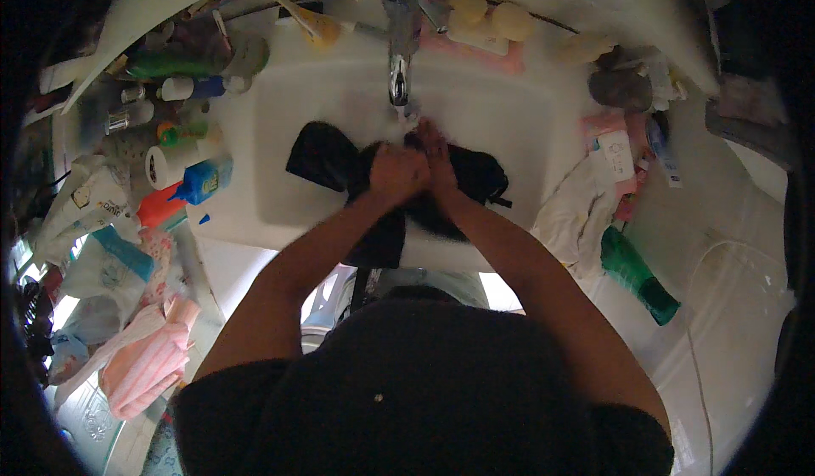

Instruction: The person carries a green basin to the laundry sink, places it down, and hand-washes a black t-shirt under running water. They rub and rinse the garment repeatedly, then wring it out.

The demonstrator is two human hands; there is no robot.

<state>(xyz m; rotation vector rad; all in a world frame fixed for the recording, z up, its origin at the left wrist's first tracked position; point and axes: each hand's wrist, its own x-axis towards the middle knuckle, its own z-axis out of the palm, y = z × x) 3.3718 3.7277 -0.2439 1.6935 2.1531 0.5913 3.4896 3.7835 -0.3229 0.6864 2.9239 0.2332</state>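
Note:
Black cloth (325,154), perhaps a garment, lies bunched in a white washbasin (274,189) and hangs over its near rim. My left hand (398,170) is closed on the middle of the cloth, knuckles up. Beside it, my right hand (436,158) presses on the cloth with its fingers extended towards the tap; whether it grips any fabric is hard to tell. A chrome faucet (399,75) stands at the back of the basin, and water appears to run from its spout close to my right fingertips.
Left of the basin lie several bottles, a blue bottle (207,180), plastic bags (114,266) and a pink striped towel (146,368). Soap bars (490,18) rest behind the faucet. To the right are a crumpled white cloth (573,209) and a green tube (637,275).

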